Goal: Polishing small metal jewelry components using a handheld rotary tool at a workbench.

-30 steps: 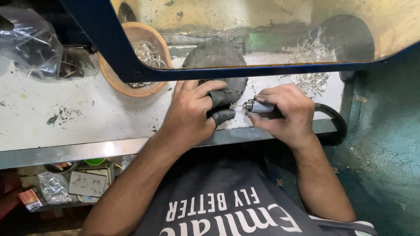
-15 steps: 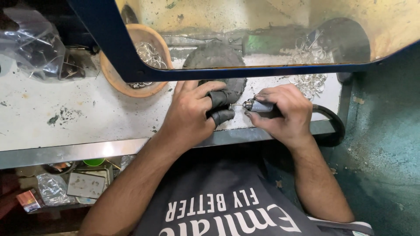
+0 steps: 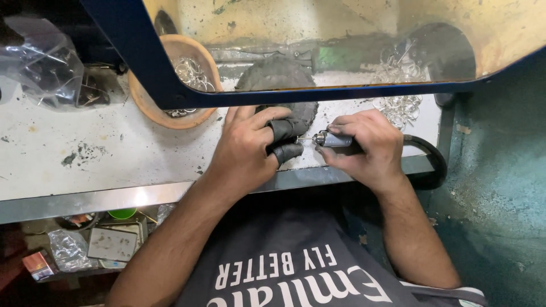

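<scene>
Both hands unmoved: left hand (image 3: pixel 250 145) pinches something hidden, right hand (image 3: pixel 367 145) grips rotary tool (image 3: pixel 335 140).

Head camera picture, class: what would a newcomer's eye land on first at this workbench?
At the bench's front edge, the right hand grips a slim rotary handpiece, tip aimed at the left hand, whose fingertips wear dark guards. Behind, an orange bowl holds silvery metal rings, partly under a blue-framed shield.
</scene>
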